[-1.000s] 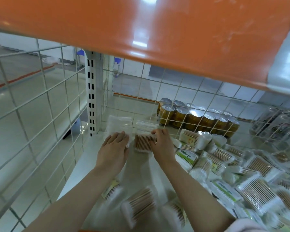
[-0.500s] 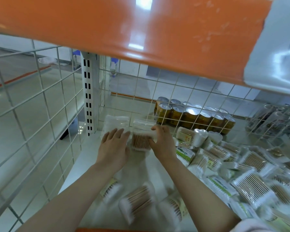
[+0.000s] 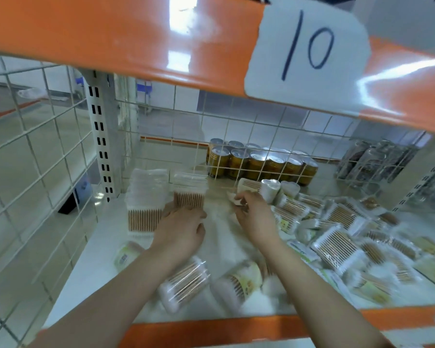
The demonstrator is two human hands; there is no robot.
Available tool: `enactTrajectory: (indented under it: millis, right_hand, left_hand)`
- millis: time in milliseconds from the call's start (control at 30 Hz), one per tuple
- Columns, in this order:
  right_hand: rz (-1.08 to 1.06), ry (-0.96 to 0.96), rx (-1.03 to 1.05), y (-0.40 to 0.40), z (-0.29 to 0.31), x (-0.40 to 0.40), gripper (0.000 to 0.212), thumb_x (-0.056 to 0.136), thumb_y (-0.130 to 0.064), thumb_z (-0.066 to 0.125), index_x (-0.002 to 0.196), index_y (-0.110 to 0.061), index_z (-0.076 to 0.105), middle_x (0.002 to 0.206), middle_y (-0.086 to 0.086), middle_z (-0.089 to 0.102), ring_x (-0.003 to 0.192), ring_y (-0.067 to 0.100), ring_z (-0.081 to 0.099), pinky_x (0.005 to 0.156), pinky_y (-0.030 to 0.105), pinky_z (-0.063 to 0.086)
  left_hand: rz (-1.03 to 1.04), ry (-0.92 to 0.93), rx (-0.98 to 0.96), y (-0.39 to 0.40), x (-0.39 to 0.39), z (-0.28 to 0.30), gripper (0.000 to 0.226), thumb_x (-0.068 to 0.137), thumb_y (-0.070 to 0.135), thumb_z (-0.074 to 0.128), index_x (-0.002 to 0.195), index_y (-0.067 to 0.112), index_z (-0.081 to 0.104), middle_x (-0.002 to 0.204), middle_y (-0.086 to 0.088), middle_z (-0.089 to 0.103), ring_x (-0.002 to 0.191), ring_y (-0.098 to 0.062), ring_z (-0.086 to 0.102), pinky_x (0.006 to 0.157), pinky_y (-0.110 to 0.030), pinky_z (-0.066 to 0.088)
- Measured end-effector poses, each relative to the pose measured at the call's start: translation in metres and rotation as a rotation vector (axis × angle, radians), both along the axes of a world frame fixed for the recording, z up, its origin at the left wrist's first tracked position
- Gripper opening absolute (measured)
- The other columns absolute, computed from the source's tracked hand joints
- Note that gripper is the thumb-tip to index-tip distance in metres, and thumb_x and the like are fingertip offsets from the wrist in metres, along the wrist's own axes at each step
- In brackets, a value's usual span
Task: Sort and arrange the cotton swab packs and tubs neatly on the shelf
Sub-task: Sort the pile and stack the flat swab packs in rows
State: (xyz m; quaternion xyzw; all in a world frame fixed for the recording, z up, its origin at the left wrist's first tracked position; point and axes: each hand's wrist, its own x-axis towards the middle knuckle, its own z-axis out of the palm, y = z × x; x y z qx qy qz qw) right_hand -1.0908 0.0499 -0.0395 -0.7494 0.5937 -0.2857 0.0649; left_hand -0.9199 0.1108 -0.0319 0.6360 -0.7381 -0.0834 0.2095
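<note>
Two upright stacks of flat cotton swab packs stand at the shelf's back left: a taller left stack (image 3: 146,197) and a second stack (image 3: 190,190) beside it. My left hand (image 3: 181,229) rests at the foot of the second stack, fingers loosely curled, holding nothing. My right hand (image 3: 254,217) is further right, its fingertips pinching the white edge of a swab pack (image 3: 249,187) at the near end of a loose pile of packs (image 3: 337,242). Round tubs of swabs lie on their sides near the front: one (image 3: 186,285) under my left forearm, another (image 3: 239,280), and a third (image 3: 126,254).
The white shelf (image 3: 101,254) has an orange front lip. An orange shelf (image 3: 136,41) with a paper label "10" (image 3: 309,49) hangs low overhead. Wire mesh (image 3: 35,172) closes the left side and back. Gold cans (image 3: 259,164) stand behind the back mesh.
My right hand let go of the second stack and moved right to a pack in the pile. My left hand shifted from the left stack to the second stack's foot. The view pulled back.
</note>
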Motion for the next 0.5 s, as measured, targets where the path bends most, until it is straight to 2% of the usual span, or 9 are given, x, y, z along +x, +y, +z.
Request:
enactTrajectory:
  millis: [133,233,500]
  right_hand:
    - [-0.036,-0.022,-0.009,0.014,0.002,-0.030,0.030,0.085,-0.009,0.057,0.114,-0.014,0.059,0.109,0.007,0.058,0.092,0.022,0.057,0.071,0.028,0.044]
    - [-0.055,-0.037,-0.004,0.023,0.003,-0.048,0.028,0.085,-0.007,0.056,0.113,-0.012,0.060,0.108,0.006,0.058,0.093,0.020,0.055,0.069,0.024,0.038]
    - [-0.109,-0.059,0.026,0.054,0.004,-0.090,0.024,0.083,-0.008,0.058,0.105,-0.015,0.060,0.094,-0.002,0.057,0.078,0.016,0.055,0.065,0.028,0.045]
  left_hand:
    - [-0.037,0.005,0.045,0.005,-0.019,0.001,0.035,0.094,0.026,0.041,0.126,0.027,0.052,0.127,0.006,0.055,0.114,-0.014,0.051,0.087,-0.025,0.040]
    - [-0.087,0.023,0.069,0.009,-0.034,0.003,0.036,0.093,0.026,0.041,0.127,0.028,0.051,0.130,0.007,0.053,0.116,-0.013,0.050,0.090,-0.025,0.040]
    - [-0.181,0.038,0.157,0.025,-0.075,0.003,0.037,0.092,0.028,0.043,0.129,0.030,0.048,0.125,0.007,0.054,0.113,-0.012,0.050,0.087,-0.025,0.042]
